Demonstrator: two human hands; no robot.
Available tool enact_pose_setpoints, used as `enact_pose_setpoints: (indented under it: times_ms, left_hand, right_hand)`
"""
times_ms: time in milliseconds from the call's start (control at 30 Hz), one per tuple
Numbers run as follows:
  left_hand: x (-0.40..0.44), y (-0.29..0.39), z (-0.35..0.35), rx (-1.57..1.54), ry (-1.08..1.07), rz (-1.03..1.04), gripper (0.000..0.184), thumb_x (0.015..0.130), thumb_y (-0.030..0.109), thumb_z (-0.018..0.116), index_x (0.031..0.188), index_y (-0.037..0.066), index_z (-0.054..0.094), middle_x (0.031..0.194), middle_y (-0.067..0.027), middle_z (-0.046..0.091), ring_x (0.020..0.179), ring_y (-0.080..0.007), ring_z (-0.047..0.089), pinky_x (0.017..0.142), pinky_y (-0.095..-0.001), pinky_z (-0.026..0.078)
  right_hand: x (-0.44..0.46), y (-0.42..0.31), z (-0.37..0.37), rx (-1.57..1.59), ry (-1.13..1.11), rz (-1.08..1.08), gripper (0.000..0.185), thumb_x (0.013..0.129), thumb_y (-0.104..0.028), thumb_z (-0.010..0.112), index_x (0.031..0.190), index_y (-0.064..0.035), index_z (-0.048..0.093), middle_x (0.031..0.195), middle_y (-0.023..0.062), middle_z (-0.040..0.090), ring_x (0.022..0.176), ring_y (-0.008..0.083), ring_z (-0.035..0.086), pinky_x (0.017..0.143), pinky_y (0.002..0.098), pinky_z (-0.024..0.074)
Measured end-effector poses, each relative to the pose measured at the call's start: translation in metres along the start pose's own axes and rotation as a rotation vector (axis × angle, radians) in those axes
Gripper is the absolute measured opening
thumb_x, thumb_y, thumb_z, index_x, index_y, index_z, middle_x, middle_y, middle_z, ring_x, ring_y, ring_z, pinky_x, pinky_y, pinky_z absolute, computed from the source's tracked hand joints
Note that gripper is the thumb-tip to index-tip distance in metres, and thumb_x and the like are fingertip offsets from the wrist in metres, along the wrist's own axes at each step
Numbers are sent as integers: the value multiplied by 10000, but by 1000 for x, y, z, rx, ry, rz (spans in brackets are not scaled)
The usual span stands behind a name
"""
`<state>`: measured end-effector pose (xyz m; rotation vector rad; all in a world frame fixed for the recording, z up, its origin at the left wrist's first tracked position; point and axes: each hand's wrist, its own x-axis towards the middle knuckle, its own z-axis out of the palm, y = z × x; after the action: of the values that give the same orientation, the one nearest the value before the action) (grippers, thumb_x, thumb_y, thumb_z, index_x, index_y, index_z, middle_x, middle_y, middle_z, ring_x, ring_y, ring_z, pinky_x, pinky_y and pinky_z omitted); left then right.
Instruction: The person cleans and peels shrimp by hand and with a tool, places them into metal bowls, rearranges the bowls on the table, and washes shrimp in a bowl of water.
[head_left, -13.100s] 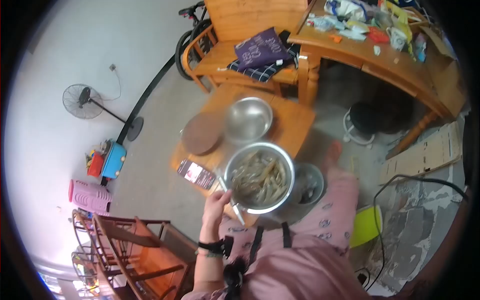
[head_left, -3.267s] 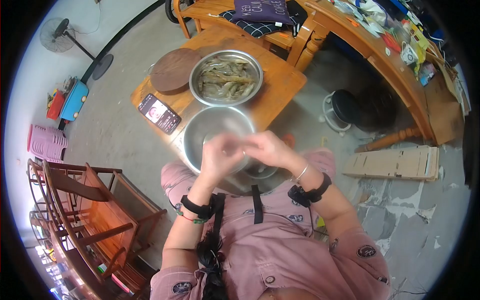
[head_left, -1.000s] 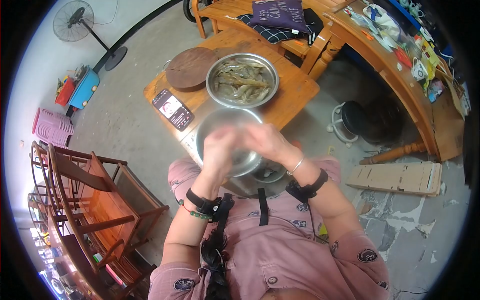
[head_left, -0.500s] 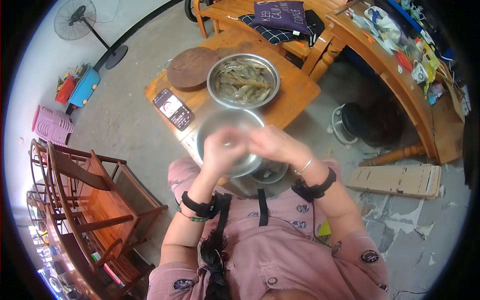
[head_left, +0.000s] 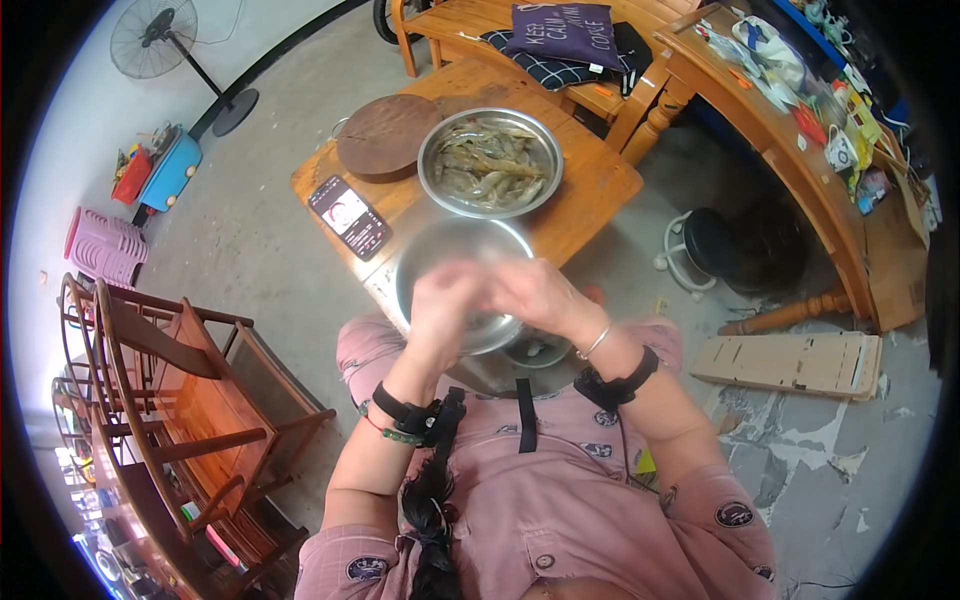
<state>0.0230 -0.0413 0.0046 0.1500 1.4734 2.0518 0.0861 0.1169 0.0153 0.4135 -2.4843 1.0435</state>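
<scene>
Shrimp [head_left: 488,168] lie in far bowl [head_left: 552,160], mostly lengthwise L–R, beyond L hand [head_left: 445,298] & R hand [head_left: 538,293], neither clearly nearer. Both meet above near bowl [head_left: 465,240], part-curled; blurry, so can't tell what's held.

Shrimp bowl [head_left: 480,209] now farther back

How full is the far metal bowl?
Not empty: shrimp spread across most of the far metal bowl; their depth cannot be told.

At upper centre, shrimp [head_left: 490,165] lie in a basin [head_left: 430,185] on a table [head_left: 595,185], board [head_left: 388,138] at left, bowl [head_left: 450,240] just below.
</scene>
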Motion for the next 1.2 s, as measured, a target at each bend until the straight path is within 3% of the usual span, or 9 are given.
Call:
enact_pose_setpoints:
  times_ms: [200,600,700,767,900,1000,1067,1100,1200]
  left_hand:
    - [2,-4,-9,-233,-112,-120,138,887,76,595,991,-15,599,847,-48,626,726,-123,591,616,-212,497]
    - [2,-14,1,-503,15,-168,166,873,61,608,1016,-16,573,898,-75,599,791,-195,615,618,-206,503]
    - [1,-14,3,-471,35,-129,150,871,58,604,999,-12,569,895,-94,600,797,-206,616,612,-204,497]
    - [5,-18,-3,-484,-67,-149,168,867,58,607,1012,-19,568,898,-106,605,795,-206,618,601,-199,485]
    - [13,-22,-23,-536,-122,-244,188,861,61,610,1022,-28,567,869,-119,611,762,-206,614,588,-200,476]
    - [15,-12,-31,-458,-334,-243,246,877,50,624,1098,-45,570,869,-119,640,747,-190,618,590,-201,476]
    - [14,-2,-32,-24,-265,-214,314,904,35,620,1197,-55,553,892,-119,668,757,-180,627,642,-212,501]
    - [14,0,-33,-25,-262,-216,314,904,35,620,1197,-55,553,892,-119,668,757,-180,627,642,-212,501]
    - [12,3,-36,-8,-241,-156,375,922,35,611,1277,-50,523,938,-124,682,827,-178,654,709,-229,521]
  right_hand:
    - [1,-3,1,77,-11,51,178,843,-152,587,786,-17,486,701,173,537,675,375,564,605,447,451]
    - [-7,0,15,316,127,250,147,899,-143,566,861,-3,541,754,172,618,677,348,621,608,387,495]
    - [-7,1,15,345,140,272,143,909,-138,560,872,0,552,744,142,638,680,254,657,620,344,506]
    - [-9,2,15,556,145,353,151,903,-147,564,868,1,561,701,98,611,637,156,599,596,310,480]
    - [-15,12,5,483,130,449,163,895,-155,569,857,3,565,676,62,583,615,109,516,577,286,451]
    - [-16,14,-12,378,153,502,195,888,-180,573,831,6,551,644,85,541,587,121,474,566,287,434]
    - [-24,20,-19,206,112,534,203,880,-183,562,828,13,541,631,139,526,558,189,499,570,309,440]
    - [-26,17,-27,108,60,562,209,872,-186,552,841,20,551,681,216,562,594,327,571,597,379,467]
    - [-43,19,-39,-74,-60,636,204,864,-182,553,870,21,579,790,256,612,719,423,605,662,454,480]
